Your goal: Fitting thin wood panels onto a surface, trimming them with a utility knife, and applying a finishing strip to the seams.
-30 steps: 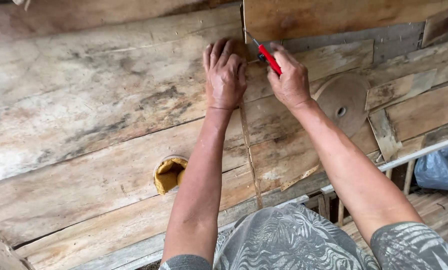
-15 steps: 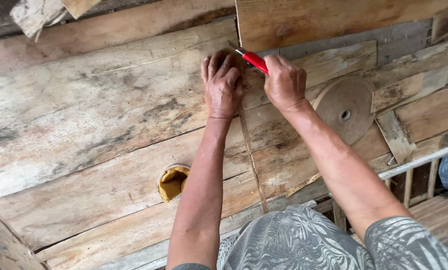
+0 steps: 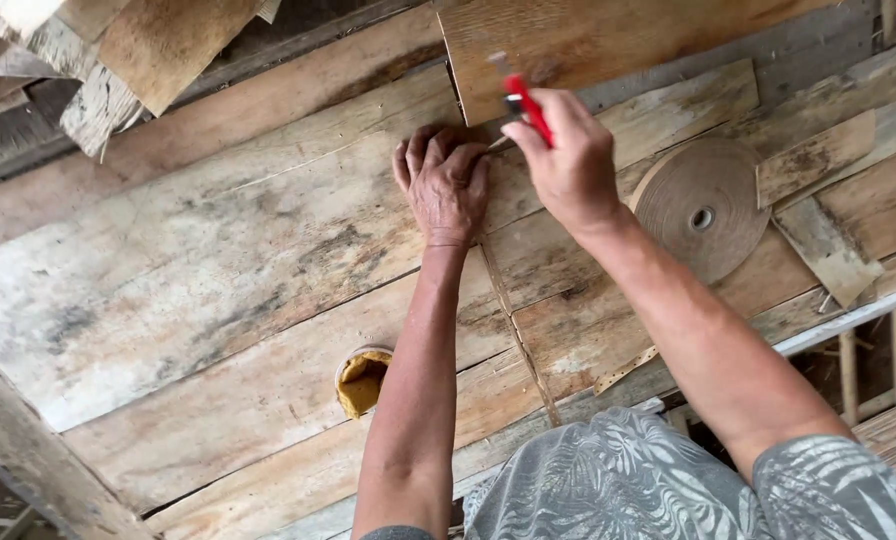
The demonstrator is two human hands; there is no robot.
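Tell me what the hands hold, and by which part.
Right hand grips a red-handled knife by its handle. Left hand holds nothing; it presses flat on a thin strip.

Even, diffuse daylight; bright overall, no glare. Shadows soft and short, under the left hand point(image 3: 446, 185) and forearms. Motion blur on the red-handled cutter point(image 3: 524, 105) in the right hand point(image 3: 568, 160). Desk point(image 3: 218, 290) grain sharp. Corners darker.

No packages, labels, signs or screens show anywhere in this view.
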